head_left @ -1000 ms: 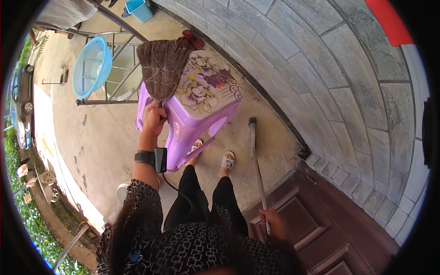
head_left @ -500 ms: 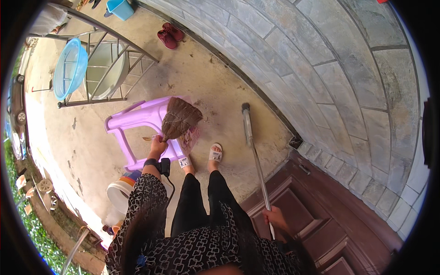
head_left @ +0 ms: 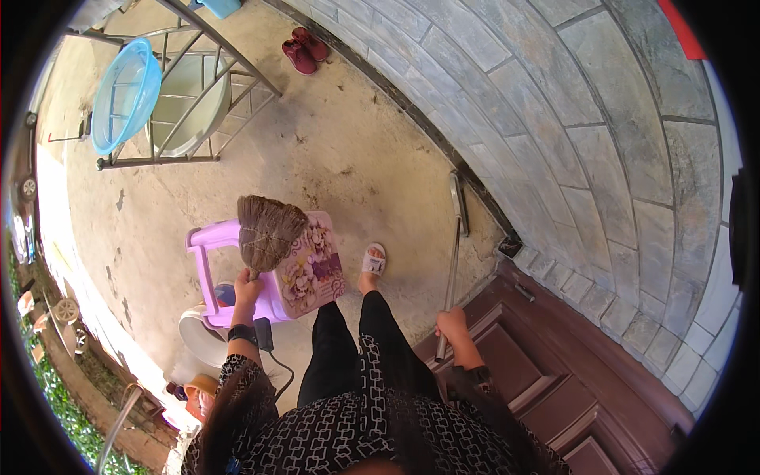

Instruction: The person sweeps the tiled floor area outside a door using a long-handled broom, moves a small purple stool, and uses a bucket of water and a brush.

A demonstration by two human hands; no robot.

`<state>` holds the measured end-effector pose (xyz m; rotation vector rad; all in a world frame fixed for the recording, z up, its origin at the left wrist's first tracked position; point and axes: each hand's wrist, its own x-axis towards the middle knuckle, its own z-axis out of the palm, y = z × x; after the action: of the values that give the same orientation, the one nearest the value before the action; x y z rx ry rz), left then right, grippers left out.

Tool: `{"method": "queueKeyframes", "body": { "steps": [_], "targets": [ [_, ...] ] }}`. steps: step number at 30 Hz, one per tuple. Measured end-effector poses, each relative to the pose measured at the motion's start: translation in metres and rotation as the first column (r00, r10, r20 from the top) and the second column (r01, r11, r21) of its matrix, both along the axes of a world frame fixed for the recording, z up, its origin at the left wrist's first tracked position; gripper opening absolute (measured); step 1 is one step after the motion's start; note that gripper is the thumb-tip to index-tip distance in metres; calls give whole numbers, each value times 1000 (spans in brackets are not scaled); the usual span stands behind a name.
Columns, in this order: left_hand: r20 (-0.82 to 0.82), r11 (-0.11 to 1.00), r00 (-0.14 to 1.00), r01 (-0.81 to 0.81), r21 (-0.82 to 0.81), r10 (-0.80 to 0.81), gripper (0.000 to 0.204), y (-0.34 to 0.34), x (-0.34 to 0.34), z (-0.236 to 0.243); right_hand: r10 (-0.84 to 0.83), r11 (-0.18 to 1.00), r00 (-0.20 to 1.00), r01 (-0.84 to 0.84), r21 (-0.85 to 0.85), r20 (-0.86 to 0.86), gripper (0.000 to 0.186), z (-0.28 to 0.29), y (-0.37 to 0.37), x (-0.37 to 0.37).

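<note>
My left hand [head_left: 247, 294] is closed round the short handle of a brown bristle hand broom [head_left: 269, 237], its bristles fanning away from me. Behind the broom, a purple plastic stool [head_left: 207, 236] lies tipped, its flower-printed seat [head_left: 313, 269] turned to the right. Whether my left hand also grips the stool is hidden. On the other side, my right hand [head_left: 453, 323] is wrapped round the metal pole of a long-handled squeegee [head_left: 452, 269]. Its narrow bar head [head_left: 459, 206] rests on the floor near the wall.
A metal rack [head_left: 214, 36] with a blue basin [head_left: 127, 95] and a pale basin [head_left: 184, 119] stands far left. Dark red shoes [head_left: 304, 51] sit by the stone wall [head_left: 546, 119]. A brown door [head_left: 546, 372] is at right. A white bucket [head_left: 198, 332] stands behind the stool.
The stool has turned, showing more of its seat, and has come nearer. The broom has shifted left and nearer. The squeegee head has swung right toward the wall; my right hand has moved forward.
</note>
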<state>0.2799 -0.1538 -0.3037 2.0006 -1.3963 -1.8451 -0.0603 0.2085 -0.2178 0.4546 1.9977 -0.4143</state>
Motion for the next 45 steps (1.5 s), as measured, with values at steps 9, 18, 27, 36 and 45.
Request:
{"method": "queueKeyframes", "body": {
  "steps": [9, 18, 27, 36, 45],
  "targets": [
    [-196, 954, 936, -299, 2, 294, 28, 1, 54, 67, 125, 962, 990, -103, -251, 71, 14, 34, -103, -14],
    [-326, 898, 841, -434, 67, 431, 41, 11, 76, 84, 265, 935, 958, -283, -213, -111, 12, -25, -216, -23],
    [-361, 827, 759, -558, 69, 542, 40, 24, 113, 115, 328, 853, 941, -254, -456, 88, 17, 35, -253, -37],
    [-311, 811, 757, -579, 90, 575, 36, 43, 104, 115, 474, 845, 880, -444, -300, 32, 16, -1, -324, -31],
    [-379, 846, 774, -530, 49, 507, 38, 32, 118, 122, 284, 867, 948, -190, -460, 142, 13, 82, -160, 19]
  ]
}}
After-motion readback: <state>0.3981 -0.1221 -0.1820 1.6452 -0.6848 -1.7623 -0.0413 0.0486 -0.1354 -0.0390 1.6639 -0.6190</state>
